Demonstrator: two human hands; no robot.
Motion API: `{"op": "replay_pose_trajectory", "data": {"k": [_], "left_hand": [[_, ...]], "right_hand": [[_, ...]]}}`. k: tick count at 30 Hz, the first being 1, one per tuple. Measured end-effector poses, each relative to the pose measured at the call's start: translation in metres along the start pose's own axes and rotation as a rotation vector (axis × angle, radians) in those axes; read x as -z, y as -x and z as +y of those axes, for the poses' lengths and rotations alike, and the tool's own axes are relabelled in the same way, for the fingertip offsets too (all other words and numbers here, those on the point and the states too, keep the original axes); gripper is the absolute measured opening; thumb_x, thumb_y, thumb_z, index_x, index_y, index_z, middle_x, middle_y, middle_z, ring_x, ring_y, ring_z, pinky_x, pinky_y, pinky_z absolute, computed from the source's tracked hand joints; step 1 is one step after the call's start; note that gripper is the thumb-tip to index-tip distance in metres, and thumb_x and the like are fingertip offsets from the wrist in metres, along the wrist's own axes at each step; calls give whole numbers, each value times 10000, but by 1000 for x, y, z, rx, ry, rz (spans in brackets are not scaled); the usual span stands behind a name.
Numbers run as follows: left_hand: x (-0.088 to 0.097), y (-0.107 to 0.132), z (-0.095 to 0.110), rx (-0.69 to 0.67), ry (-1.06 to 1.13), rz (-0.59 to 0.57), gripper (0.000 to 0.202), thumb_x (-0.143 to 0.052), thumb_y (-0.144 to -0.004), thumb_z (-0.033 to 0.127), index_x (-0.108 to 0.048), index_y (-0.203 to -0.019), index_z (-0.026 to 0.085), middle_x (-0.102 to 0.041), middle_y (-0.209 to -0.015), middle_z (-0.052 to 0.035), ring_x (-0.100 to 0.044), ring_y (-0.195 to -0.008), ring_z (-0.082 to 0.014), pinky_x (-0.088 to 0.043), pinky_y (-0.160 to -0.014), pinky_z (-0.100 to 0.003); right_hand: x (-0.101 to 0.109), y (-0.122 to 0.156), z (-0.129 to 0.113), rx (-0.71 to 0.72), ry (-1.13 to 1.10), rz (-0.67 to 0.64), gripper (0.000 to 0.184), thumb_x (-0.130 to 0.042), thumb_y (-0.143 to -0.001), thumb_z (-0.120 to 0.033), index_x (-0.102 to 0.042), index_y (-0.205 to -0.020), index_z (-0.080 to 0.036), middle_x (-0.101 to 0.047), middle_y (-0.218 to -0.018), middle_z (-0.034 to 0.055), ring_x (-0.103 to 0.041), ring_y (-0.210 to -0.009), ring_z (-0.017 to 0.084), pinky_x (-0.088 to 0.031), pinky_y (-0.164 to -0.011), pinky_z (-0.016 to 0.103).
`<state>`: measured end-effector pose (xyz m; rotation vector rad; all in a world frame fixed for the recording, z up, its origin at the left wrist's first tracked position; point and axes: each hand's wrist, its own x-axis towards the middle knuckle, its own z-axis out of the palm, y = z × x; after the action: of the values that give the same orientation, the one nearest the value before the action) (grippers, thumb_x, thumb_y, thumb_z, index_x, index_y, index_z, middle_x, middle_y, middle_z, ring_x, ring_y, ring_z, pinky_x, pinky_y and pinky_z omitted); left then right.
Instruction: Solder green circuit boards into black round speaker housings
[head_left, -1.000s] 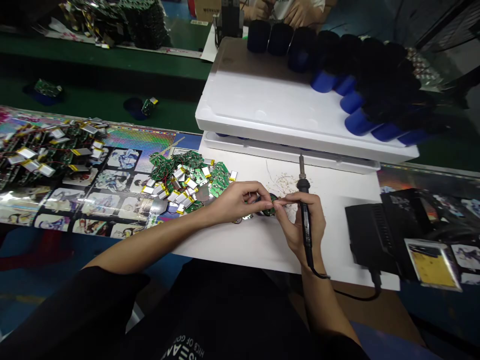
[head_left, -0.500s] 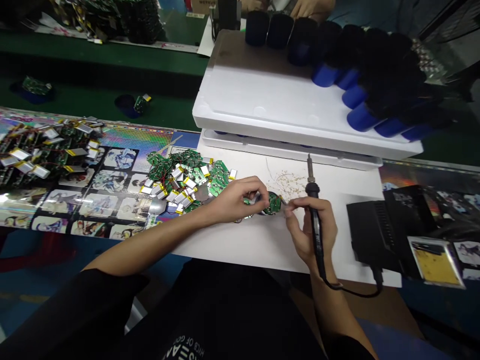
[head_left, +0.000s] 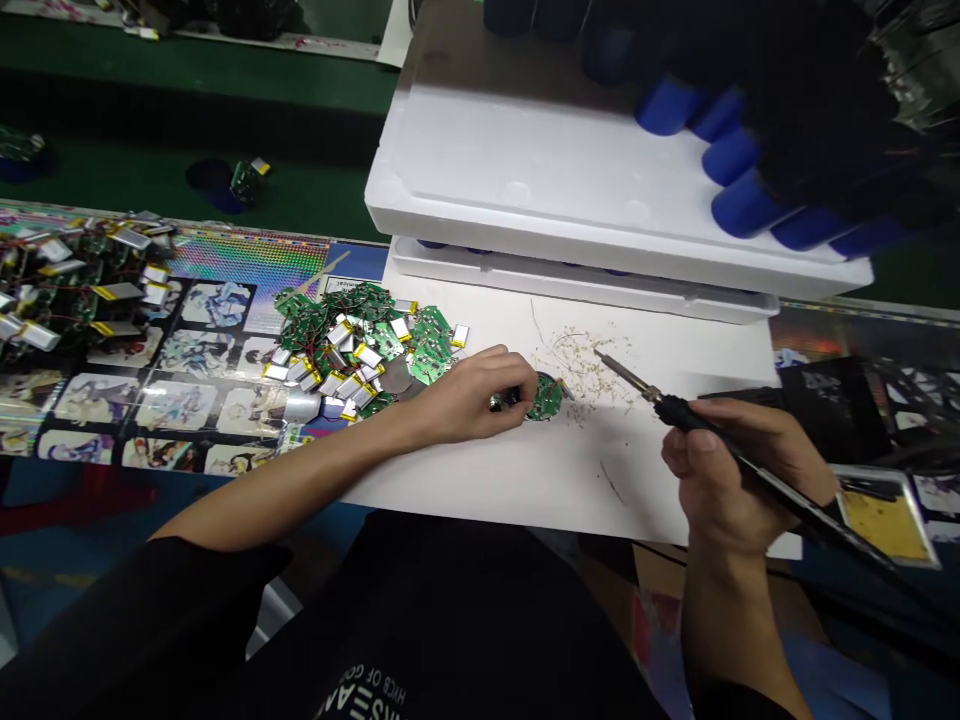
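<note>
My left hand (head_left: 480,398) rests on the white work surface, fingers curled and closed on a round green circuit board (head_left: 545,398) with a dark rim. Part of the board is hidden under the fingertips. A soldering iron (head_left: 671,408) is in the grip of my right hand (head_left: 739,485), its metal tip pointing up and left, apart from the board. Beside my left forearm lies a pile of green circuit boards (head_left: 431,345) with small silver batteries (head_left: 367,355) wired to them.
White foam trays (head_left: 510,195) bearing blue cups (head_left: 746,205) stand at the back. Scattered bits (head_left: 592,375) lie right of the board. A bigger heap of boards and batteries (head_left: 97,265) is at far left; a black box (head_left: 840,400) and yellow sponge tray (head_left: 885,515) are at right.
My right hand has moved right, away from the board, and the iron has swung from upright to pointing left. My left hand stays at the board. The view has shifted slightly.
</note>
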<state>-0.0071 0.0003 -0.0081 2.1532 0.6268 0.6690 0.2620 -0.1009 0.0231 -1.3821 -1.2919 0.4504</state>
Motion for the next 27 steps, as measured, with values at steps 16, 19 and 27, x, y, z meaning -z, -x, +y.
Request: {"op": "replay_pose_trajectory", "data": {"k": [16,19,27], "left_hand": [[2,-2,3,22,31,-4,110,-579,-968,138,-649,-914,204,-744,-979,-49,-657,-956,-192,-499,-942,-335],[2,-2,4,21,31,-10,109,-578,-976,150,-647,-912,206,-745,-985,-48,-659,-966,-193,-499,-950,-337],[1,-2,3,4,38,-4,109,-579,-969,128,-640,-913,201,-733,-973,-45,-652,-949,-187,-494,-934,-328]], "right_hand": [[-5,-5,13,143,-77,-281,107,-791,-896,-364,-743,-879,-270,-663,-702,18,-614,-614,191,-481,-511,339],[-7,-4,15,112,-74,-316,106,-810,-875,-356,-753,-882,-267,-678,-717,22,-626,-619,188,-481,-507,327],[-8,-4,17,90,-64,-350,66,-800,-872,-297,-748,-891,-260,-699,-740,17,-626,-611,169,-459,-500,300]]}}
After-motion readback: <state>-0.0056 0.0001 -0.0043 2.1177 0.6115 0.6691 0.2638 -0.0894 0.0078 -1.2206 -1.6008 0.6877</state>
